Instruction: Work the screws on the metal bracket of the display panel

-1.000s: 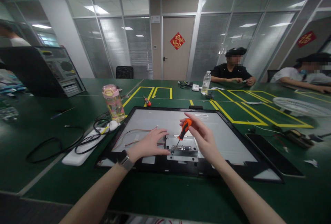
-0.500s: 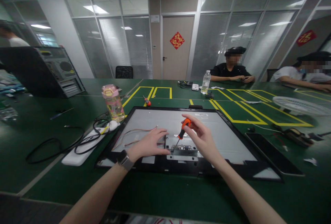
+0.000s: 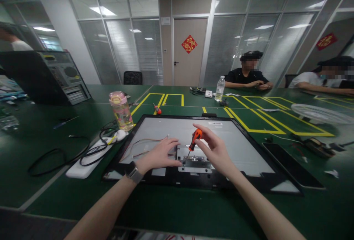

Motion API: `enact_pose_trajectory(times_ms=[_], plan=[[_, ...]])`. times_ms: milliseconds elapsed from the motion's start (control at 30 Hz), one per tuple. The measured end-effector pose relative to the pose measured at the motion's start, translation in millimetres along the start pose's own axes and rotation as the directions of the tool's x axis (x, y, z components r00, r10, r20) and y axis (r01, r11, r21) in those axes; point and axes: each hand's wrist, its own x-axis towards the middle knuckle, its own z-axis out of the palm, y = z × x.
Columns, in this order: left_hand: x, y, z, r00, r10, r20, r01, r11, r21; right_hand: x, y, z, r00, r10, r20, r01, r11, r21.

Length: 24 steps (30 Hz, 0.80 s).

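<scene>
A flat display panel [image 3: 243, 151] with a black frame and grey back lies before me on the green table. Near its front edge sits a metal bracket [image 3: 193, 169]. My right hand [image 3: 214, 146] grips the orange and black handle of a screwdriver [image 3: 196, 136]; its shaft slants down to the left, with the tip at the bracket's left end. My left hand [image 3: 159, 154], in a watch [image 3: 134, 172], rests on the panel at the bracket's left side, thumb and fingers apart. Thin wires [image 3: 143, 140] run along the panel beyond that hand.
Left of the panel are a power strip [image 3: 83, 168] with black cable and a pink-lidded bottle [image 3: 121, 110]. A second screwdriver [image 3: 157, 109] lies behind the panel. A black phone-like slab [image 3: 293, 166] is on the right. A computer case [image 3: 41, 75] stands far left; people sit across the table.
The screwdriver handle has tilted and shifted slightly left and down, with my right fingers turning along with it. My left hand stays in place.
</scene>
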Motion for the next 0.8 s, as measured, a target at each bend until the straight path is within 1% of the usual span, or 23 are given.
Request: enact_pose_trajectory(times_ms=[133,200,333,400,667,733,800], plan=[[0.5,-1.3,0.9,1.0,0.016,-0.002,-0.016,1.0,-0.001,0.2,-2.7,-1.6,0.998,0.002,0.063,-0.005,0.999,0.053],[0.4,-2.1,1.6,1.0,0.015,-0.006,-0.015,1.0,0.001,0.3,-3.5,-1.5,0.997,-0.009,0.074,0.006,0.999,0.049],[0.1,-1.9,1.5,1.0,0.012,-0.008,-0.012,1.0,-0.003,0.4,-2.6,0.9,1.0,-0.023,-0.014,0.023,1.0,-0.012],[0.1,-0.9,0.6,1.0,0.01,-0.005,-0.011,1.0,-0.006,0.4,-2.0,2.0,0.999,-0.022,-0.04,0.021,1.0,-0.021],[0.4,-0.3,0.4,1.0,0.005,-0.001,-0.005,1.0,-0.006,-2.3,-1.3,3.9,0.997,-0.066,0.029,0.066,0.998,-0.009],[0.3,-0.7,0.9,1.0,0.009,-0.009,-0.009,1.0,-0.004,-2.2,0.4,4.4,0.997,-0.078,0.014,0.079,0.996,-0.044],[0.3,-0.9,1.0,1.0,0.013,-0.014,-0.013,1.0,-0.003,-1.3,2.1,4.3,0.994,-0.104,-0.028,0.1,0.988,-0.118]])
